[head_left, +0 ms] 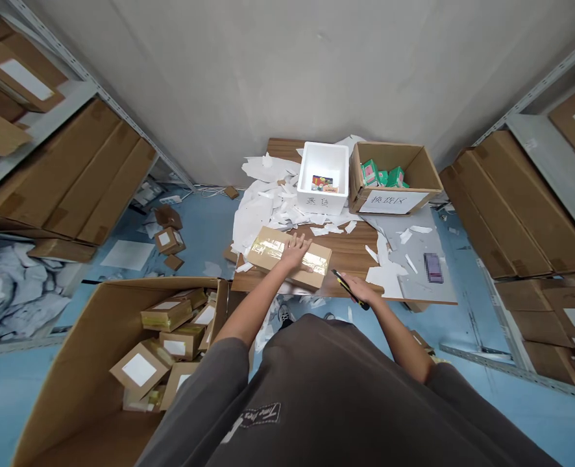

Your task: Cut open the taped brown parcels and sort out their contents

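Note:
A long cardboard box [268,248] with shiny tape along its top lies at the front edge of the wooden table [350,256]. My left hand [294,253] rests flat on top of the box, fingers spread. Just right of the box, my right hand [360,288] is closed round a black and yellow utility knife [350,288]. The knife's tip points toward the box's right end and appears apart from it. Torn white paper [258,207] lies behind and beside the box.
At the table's back stand a white foam box [322,203] and an open carton [431,172] with green packs. A phone-like purple object [433,268] lies right. A large carton [73,363] of small parcels is at my left. Loaded shelves [63,110] flank both sides.

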Available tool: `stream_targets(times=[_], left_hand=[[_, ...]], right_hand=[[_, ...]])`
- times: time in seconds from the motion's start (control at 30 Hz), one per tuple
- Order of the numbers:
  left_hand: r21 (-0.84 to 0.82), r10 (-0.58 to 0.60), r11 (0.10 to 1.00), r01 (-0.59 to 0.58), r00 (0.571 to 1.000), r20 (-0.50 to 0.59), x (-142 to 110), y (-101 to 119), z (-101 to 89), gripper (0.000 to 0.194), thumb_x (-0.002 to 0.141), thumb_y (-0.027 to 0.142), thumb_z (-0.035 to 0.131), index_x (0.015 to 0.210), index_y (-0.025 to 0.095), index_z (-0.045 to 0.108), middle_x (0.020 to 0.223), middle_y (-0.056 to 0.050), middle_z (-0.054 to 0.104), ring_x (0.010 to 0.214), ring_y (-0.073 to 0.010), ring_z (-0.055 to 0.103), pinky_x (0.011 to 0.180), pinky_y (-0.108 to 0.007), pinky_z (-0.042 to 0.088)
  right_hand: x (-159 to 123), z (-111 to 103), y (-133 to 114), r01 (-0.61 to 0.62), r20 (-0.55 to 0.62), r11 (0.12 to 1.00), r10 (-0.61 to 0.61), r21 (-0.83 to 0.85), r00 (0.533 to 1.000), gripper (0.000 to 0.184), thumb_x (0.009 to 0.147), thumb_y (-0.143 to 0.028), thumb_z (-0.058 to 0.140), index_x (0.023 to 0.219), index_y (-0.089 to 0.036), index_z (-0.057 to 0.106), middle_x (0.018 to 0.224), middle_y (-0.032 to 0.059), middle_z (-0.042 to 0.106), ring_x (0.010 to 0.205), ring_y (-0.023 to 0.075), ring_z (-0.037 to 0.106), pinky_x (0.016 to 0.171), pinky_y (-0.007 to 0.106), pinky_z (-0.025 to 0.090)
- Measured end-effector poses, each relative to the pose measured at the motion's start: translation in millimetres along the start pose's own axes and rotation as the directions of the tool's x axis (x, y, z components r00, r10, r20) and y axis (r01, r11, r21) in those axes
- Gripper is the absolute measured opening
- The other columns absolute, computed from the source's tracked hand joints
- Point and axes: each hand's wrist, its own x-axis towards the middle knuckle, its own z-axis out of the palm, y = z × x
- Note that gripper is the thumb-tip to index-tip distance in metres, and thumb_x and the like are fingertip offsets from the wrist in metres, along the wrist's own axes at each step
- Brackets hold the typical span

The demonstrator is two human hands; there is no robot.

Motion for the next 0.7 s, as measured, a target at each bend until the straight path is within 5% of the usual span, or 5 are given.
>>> stream_targets(times=[0.1, 0.23, 0.4, 0.57, 0.7], left_hand=[[0.041, -0.046, 0.998, 0.045, 0.998, 0.043, 13, -2, 3.8, 0.151, 0.059, 0.074, 0.094, 0.177, 0.028, 0.011, 0.184, -0.014, -0.002, 0.167, -0.0478, -0.010, 0.133, -0.068, 0.007], [0.037, -0.016, 0.999, 0.015, 1.000, 0.022, 14, -5, 3.3, 0.136, 0.069, 0.076, 0.087, 0.176, 0.027, 0.019, 0.182, -0.017, 0.015, 0.168, -0.0477, 0.000, 0.132, -0.069, 0.011], [0.068, 0.128, 0.991, -0.116, 0.972, -0.199, 0, -16, 11.2, 0.091, 0.097, 0.073, 0.060, 0.171, 0.025, 0.039, 0.176, -0.016, 0.035, 0.167, -0.0431, 0.016, 0.134, -0.064, 0.014], [0.082, 0.162, 0.986, -0.143, 0.939, -0.302, -5, -18, 22.4, 0.082, 0.100, 0.069, 0.057, 0.166, 0.021, 0.048, 0.173, -0.018, 0.041, 0.166, -0.0424, 0.022, 0.135, -0.061, 0.013], [0.034, 0.158, 0.987, -0.155, 0.942, -0.296, -6, -16, 21.5, 0.083, 0.099, 0.070, 0.059, 0.166, 0.022, 0.047, 0.174, -0.017, 0.040, 0.168, -0.0406, 0.017, 0.136, -0.060, 0.010]], right_hand=[[8, 1, -17, 0.057, -0.097, 0.986, -0.073, -0.160, 0.993, 0.065, 0.112, -0.060, 0.021, 0.095, -0.024, 0.072, 0.094, 0.0095, 0.080, 0.090, 0.0285, 0.074, 0.081, 0.034, 0.051], [20, 6, -34, 0.081, -0.139, 0.908, -0.151, -0.411, 0.979, 0.049, 0.113, -0.054, 0.036, 0.117, -0.024, 0.075, 0.125, 0.0115, 0.078, 0.114, 0.0299, 0.072, 0.089, 0.032, 0.048], [20, 6, -37, 0.068, -0.132, 0.811, -0.176, -0.581, 0.976, 0.048, 0.114, -0.058, 0.039, 0.132, -0.025, 0.069, 0.127, 0.0118, 0.076, 0.114, 0.0273, 0.072, 0.090, 0.030, 0.047], [20, 11, -38, 0.061, -0.120, 0.746, -0.186, -0.663, 0.975, 0.049, 0.111, -0.062, 0.045, 0.139, -0.026, 0.062, 0.127, 0.0137, 0.075, 0.108, 0.0285, 0.074, 0.086, 0.032, 0.048], [30, 14, -39, 0.025, -0.179, 0.825, -0.153, -0.565, 0.972, 0.046, 0.107, -0.065, 0.056, 0.132, -0.027, 0.063, 0.109, 0.0109, 0.080, 0.100, 0.0294, 0.076, 0.081, 0.031, 0.048]])
